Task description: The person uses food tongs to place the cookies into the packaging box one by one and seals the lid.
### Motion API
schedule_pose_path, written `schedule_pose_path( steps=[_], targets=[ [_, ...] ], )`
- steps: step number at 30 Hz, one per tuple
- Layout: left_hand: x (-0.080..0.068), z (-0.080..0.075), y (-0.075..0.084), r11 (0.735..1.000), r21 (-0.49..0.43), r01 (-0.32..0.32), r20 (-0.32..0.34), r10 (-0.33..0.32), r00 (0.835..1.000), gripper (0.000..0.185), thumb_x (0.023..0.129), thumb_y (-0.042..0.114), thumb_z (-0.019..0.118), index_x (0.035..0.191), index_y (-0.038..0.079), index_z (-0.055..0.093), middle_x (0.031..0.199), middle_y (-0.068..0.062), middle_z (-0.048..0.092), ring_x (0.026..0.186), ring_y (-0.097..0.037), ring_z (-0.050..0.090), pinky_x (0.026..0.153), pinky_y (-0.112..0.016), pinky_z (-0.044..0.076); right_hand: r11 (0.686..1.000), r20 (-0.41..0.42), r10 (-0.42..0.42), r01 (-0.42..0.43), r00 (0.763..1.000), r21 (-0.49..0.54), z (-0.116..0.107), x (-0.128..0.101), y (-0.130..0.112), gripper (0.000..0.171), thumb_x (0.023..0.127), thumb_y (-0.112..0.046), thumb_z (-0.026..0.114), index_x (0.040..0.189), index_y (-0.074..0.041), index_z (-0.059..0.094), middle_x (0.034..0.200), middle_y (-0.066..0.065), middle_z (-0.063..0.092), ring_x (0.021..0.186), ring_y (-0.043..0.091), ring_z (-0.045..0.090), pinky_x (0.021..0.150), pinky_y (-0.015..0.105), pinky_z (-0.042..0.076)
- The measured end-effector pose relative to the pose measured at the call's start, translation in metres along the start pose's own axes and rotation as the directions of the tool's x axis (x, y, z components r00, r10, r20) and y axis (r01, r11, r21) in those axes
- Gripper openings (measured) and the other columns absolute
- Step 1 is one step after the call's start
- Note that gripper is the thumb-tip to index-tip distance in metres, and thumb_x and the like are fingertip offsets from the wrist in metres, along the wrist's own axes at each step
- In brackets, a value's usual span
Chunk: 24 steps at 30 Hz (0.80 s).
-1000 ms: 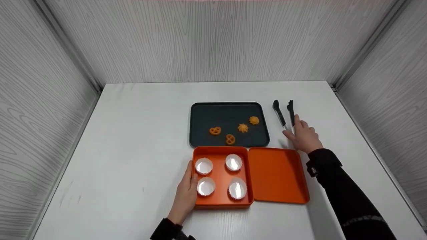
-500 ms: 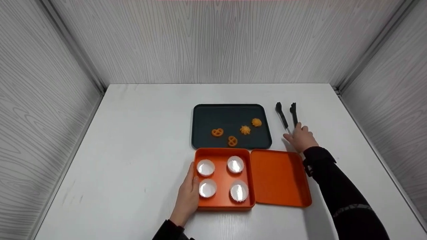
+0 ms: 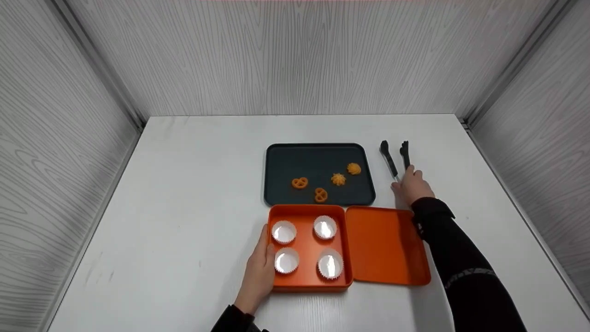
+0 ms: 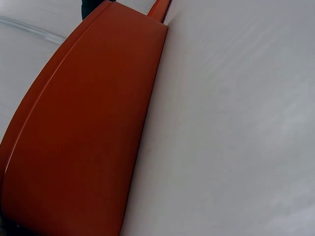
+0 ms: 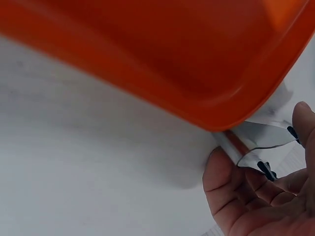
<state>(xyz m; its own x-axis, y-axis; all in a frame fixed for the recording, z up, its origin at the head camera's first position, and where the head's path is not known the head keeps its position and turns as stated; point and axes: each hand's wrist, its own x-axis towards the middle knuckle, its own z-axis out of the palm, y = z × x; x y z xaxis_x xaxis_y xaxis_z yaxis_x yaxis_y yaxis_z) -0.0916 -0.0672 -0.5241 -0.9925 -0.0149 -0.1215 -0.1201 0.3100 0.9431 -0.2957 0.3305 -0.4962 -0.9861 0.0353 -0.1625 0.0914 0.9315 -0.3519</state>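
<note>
My left hand (image 3: 259,272) lies along the left side of the orange box (image 3: 309,288), fingers straight against its outer wall and thumb at the rim. Inside the box are several white paper baking cups (image 3: 330,264). The box's plain orange wall (image 4: 83,128) fills much of the left wrist view; no fingers show there. My right hand (image 3: 415,186) grips a pair of metal tongs (image 5: 229,150) with dark tips, thumb on one side and curled fingers on the other. Spread apart, the dark tong tips (image 3: 388,157) point toward the back of the table.
An orange lid (image 3: 385,246) lies right of the box, its far right corner close to my right hand. Behind the box stands a dark tray (image 3: 290,159) bearing two pretzels (image 3: 299,183) and two yellow swirled cookies (image 3: 338,179). Grey wood-grain walls (image 3: 295,55) surround the table.
The right hand has shifted slightly left and closed in around the tongs' arms. The view has moved a little; the left hand, box, lid and tray keep their places.
</note>
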Motion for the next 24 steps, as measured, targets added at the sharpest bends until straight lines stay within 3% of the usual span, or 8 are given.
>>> schedule_pose_path(
  steps=[10,18,24],
  targets=[
    [0.000,0.000,0.000,1.000,-0.005,0.006,0.004,-0.006,1.000,0.059,0.111,0.022,0.039,0.165,0.009,0.018,0.169,-0.010,0.025,0.154,-0.028,0.025,0.125,-0.052,0.020,1.000,-0.083,0.003,-0.003,0.997,0.003,0.001,0.001,0.002,0.062,0.102,-0.011,0.049,0.144,0.026,0.024,0.131,0.046,0.041,0.096,0.059,0.061,0.084,0.064,0.053],
    [0.001,0.000,0.002,1.000,0.007,0.010,0.004,-0.010,1.000,0.058,0.111,0.022,0.038,0.164,0.008,0.018,0.169,-0.010,0.025,0.155,-0.029,0.024,0.125,-0.052,0.020,0.998,-0.224,-0.051,0.056,0.973,0.018,-0.008,-0.012,0.008,0.039,0.102,-0.012,0.047,0.124,0.020,0.042,0.117,0.036,0.042,0.069,0.050,0.061,0.060,0.059,0.052],
    [0.000,-0.001,0.001,1.000,0.000,-0.005,-0.001,0.005,1.000,0.058,0.111,0.022,0.039,0.164,0.007,0.019,0.168,-0.011,0.025,0.154,-0.030,0.024,0.125,-0.052,0.019,0.983,-0.270,-0.171,0.181,0.948,0.013,-0.012,-0.021,0.009,0.041,0.104,-0.018,0.056,0.127,0.016,0.051,0.110,0.031,0.048,0.072,0.043,0.060,0.064,0.055,0.052]
  ],
)
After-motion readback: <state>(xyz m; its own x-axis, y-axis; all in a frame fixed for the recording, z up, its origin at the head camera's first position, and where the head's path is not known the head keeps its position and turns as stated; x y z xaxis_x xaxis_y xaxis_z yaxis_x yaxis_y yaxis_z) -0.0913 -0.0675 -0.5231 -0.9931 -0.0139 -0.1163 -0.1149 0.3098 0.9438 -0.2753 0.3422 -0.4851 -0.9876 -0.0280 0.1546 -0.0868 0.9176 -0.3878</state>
